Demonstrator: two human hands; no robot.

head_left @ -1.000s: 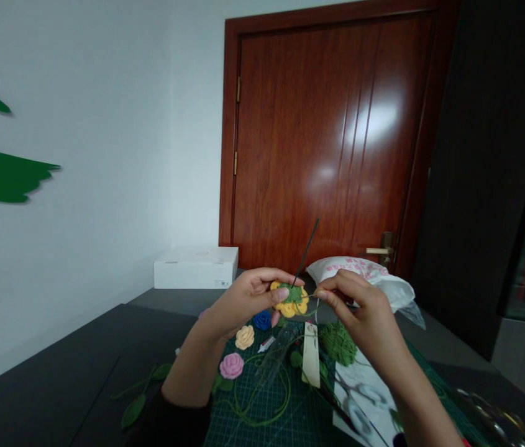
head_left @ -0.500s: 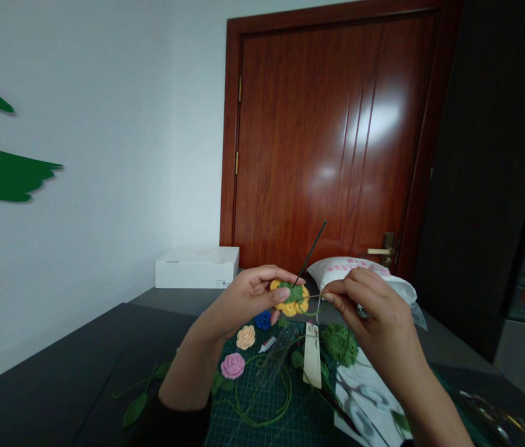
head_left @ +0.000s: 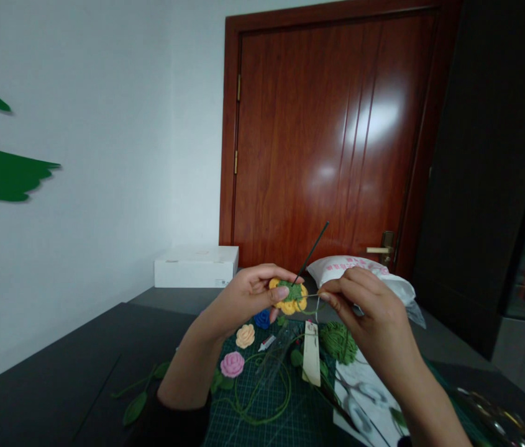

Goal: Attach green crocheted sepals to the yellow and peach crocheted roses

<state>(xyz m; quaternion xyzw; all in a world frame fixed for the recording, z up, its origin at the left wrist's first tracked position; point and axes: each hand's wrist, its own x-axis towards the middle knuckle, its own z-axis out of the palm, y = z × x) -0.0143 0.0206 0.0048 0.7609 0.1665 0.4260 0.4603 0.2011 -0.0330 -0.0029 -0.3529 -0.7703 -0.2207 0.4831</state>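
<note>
My left hand [head_left: 255,290] pinches a yellow crochet flower [head_left: 291,307] with a green back, thumb on the green part and fingers behind. A thin dark stem [head_left: 312,251] sticks up out of the green centre, tilted to the right. Beside it, the closed fingertips of my right hand [head_left: 365,301] grip a thin, straight needle [head_left: 311,296] whose other end meets the flower's right edge. A strand of green yarn [head_left: 311,311] hangs in a loop under the flower.
On the green cutting mat [head_left: 306,416] lie pink [head_left: 232,364], peach [head_left: 245,336] and blue [head_left: 263,318] crochet flowers, a green yarn ball [head_left: 339,343], and a small tube [head_left: 266,343]. Scissors [head_left: 360,406] rest on white paper. A white box [head_left: 197,267] and plastic bag [head_left: 337,266] stand behind.
Both hands keep the same grips. The view has shifted very slightly; the flower and needle show almost no movement.
</note>
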